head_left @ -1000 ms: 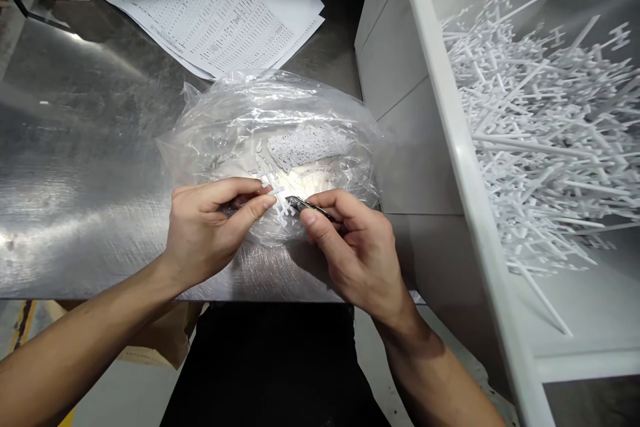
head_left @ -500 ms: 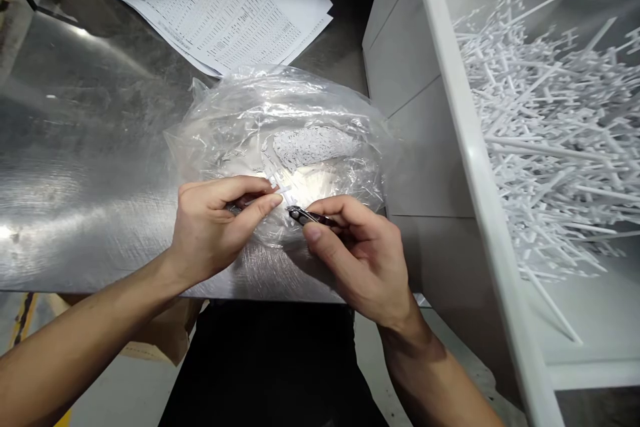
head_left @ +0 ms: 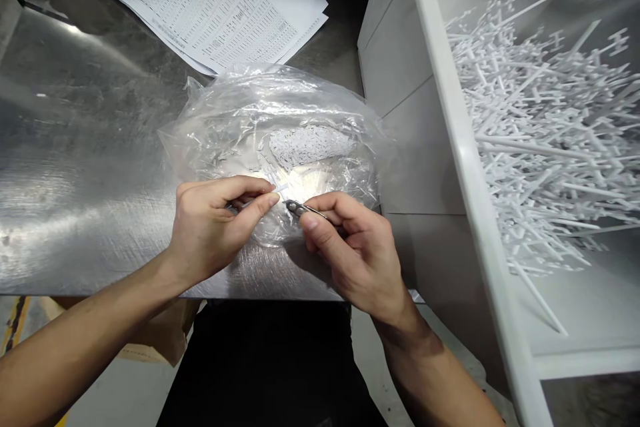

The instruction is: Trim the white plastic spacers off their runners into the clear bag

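Note:
Between thumb and fingertips, my left hand [head_left: 223,217] pinches a small white plastic sprue piece [head_left: 282,187] with thin cross-arms. My right hand [head_left: 353,243] is closed around small dark-handled nippers [head_left: 294,207], whose metal jaws point left at the white piece, close beside it. Whether the jaws touch the piece cannot be made out. Both hands are over the near part of a clear plastic bag [head_left: 300,97]. Inside or on that bag lies a heap of small white parts [head_left: 313,145].
A white bin [head_left: 465,147] on the right holds a tangled pile of white sprues [head_left: 550,140]. Printed sheets [head_left: 225,20] lie behind the bag on the metal table [head_left: 85,167]. Below the table's front edge is a cardboard box [head_left: 160,333].
The nippers have shifted slightly, and less of the white piece shows at my left fingertips. The whole view has moved a little, with the surroundings sliding left.

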A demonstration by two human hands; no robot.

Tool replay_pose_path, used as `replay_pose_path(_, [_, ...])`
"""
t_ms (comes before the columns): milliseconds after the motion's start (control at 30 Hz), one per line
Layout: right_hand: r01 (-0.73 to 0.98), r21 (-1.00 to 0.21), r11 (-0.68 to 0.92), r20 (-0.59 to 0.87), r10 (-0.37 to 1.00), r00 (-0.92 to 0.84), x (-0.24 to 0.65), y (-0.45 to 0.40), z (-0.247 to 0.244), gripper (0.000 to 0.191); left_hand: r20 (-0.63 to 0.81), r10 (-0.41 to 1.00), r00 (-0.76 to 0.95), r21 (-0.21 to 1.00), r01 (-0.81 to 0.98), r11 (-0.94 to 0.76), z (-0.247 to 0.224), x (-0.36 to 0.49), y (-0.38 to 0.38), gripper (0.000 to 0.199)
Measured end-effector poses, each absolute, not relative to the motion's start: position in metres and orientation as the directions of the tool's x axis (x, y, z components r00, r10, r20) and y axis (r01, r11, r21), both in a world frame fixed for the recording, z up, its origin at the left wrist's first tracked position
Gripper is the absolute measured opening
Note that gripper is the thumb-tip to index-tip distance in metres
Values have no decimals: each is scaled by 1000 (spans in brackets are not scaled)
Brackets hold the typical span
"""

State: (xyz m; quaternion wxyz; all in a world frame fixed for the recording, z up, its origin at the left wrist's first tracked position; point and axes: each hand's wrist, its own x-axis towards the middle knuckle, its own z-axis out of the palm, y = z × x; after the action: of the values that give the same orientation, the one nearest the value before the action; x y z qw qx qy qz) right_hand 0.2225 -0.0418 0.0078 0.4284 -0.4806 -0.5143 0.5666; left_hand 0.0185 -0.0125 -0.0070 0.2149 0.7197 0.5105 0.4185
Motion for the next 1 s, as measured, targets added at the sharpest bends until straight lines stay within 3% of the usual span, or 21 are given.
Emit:
replay_pose_path(133, [-122, -981, -148, -136, 985, -104, 222, -41, 9, 13, 324, 943, 75, 799, 513, -315, -6, 20, -13, 4])
replay_pose_path(300, [-158, -979, -129, -124, 991, -45, 224, -42, 9, 10, 280, 959, 42, 853, 448, -269, -4, 18, -13, 7])
replay_pose_path(567, [-109, -993, -35, -32, 999, -26, 224, -47, 7, 9, 363, 891, 273, 772, 447, -452, 0, 14, -11, 18])
replay_pose_path(667, [-37, -998, -43, -42, 998, -49, 223, -47, 5, 13, 406, 845, 348, 746, 408, -526, -1, 14, -11, 12])
replay_pose_path(1000, [-16, -997, -72, -71, 996, -46, 219, -45, 2, 14, 406, 800, 443, 751, 337, -568, -2, 15, -13, 16])
